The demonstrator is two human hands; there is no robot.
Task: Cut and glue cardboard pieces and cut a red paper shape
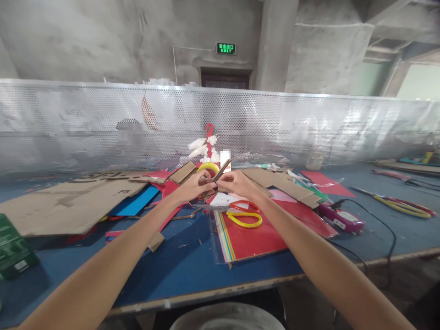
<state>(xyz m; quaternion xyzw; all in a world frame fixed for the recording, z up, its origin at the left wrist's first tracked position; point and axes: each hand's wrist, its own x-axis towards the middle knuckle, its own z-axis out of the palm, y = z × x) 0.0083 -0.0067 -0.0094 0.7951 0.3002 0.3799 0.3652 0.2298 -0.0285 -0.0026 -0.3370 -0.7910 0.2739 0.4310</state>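
My left hand (pixel 198 185) and my right hand (pixel 237 183) meet over the middle of the table. Between their pinched fingertips is a narrow brown cardboard strip (pixel 224 167), tilted up to the right. Just behind them stands a yellow ring, perhaps a tape roll (pixel 207 166). Scissors (pixel 244 219) with red and yellow handles lie below my right hand, on a clear pack of coloured paper (pixel 256 240) with a red sheet on top. Farther back rises a red hooked shape (pixel 209 130) with white crumpled pieces around it.
A large cardboard sheet (pixel 85 199) and a blue sheet (pixel 135 201) lie left. At right are a purple power strip (pixel 343 219) with a cord and more scissors (pixel 398 204). A green box (pixel 15 247) stands front left. A perforated metal screen (pixel 268 123) closes the back.
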